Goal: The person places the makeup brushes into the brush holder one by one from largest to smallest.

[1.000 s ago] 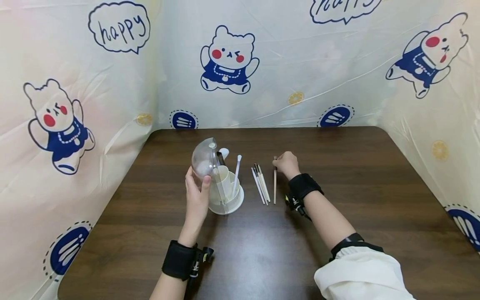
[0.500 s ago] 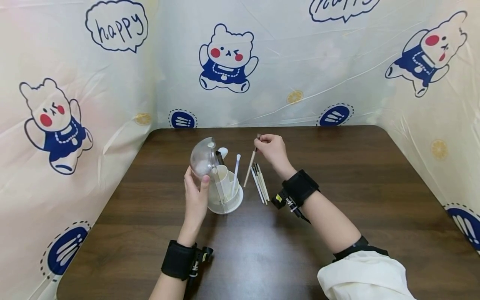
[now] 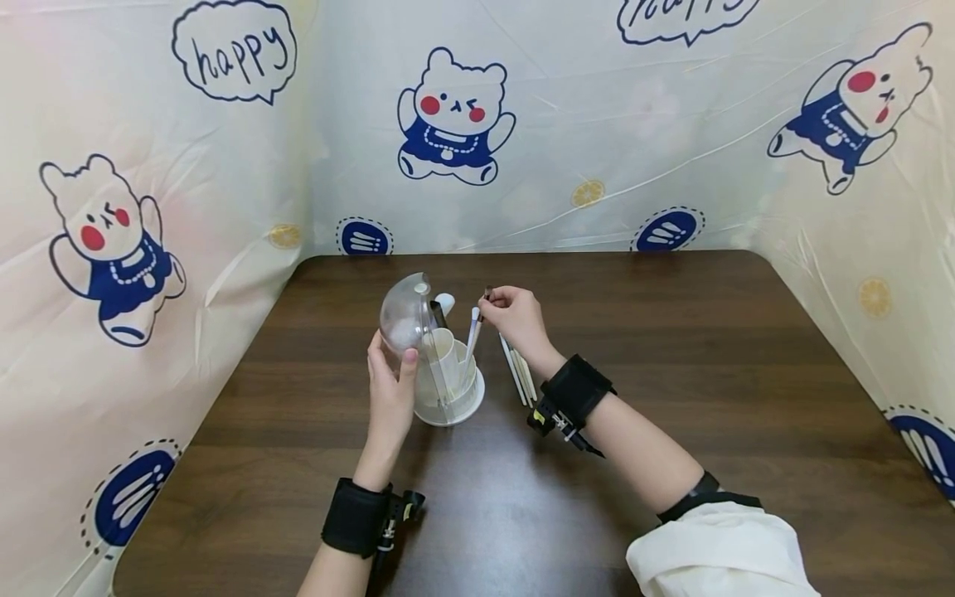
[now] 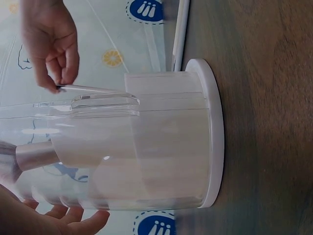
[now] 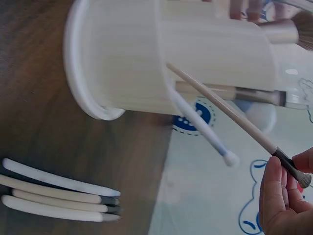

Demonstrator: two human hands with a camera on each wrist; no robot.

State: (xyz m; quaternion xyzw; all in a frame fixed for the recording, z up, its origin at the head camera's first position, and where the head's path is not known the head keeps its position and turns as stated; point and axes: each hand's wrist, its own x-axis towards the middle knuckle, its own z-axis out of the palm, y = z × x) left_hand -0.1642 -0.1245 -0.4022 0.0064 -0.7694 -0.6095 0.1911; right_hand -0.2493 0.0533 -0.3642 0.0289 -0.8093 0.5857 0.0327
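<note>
The right hand (image 3: 517, 319) pinches a brush (image 5: 230, 113) at its dark ferrule, at the upper right of the holder (image 5: 122, 54). The left hand (image 3: 390, 385) grips the clear cover (image 3: 403, 311) on the holder's left side, thumb toward the front.

Brush orientation: bristles up, handle end down at the holder's mouth; whether the end is inside cannot be told. The long axis is tilted, descending leftward toward the holder in the head view. A white-tipped applicator (image 5: 205, 129) stands in the holder, leaning right, close to the brush.

Four loose brushes (image 5: 56, 190) lie to the right of the holder, roughly side by side, ferrules pointing away from the person.

Surface: dark brown wood-grain table (image 3: 709, 348), glossy in front of the holder. Beyond and at both sides: a pale backdrop (image 3: 567, 99) printed with bears, orange slices and "happy" bubbles.
</note>
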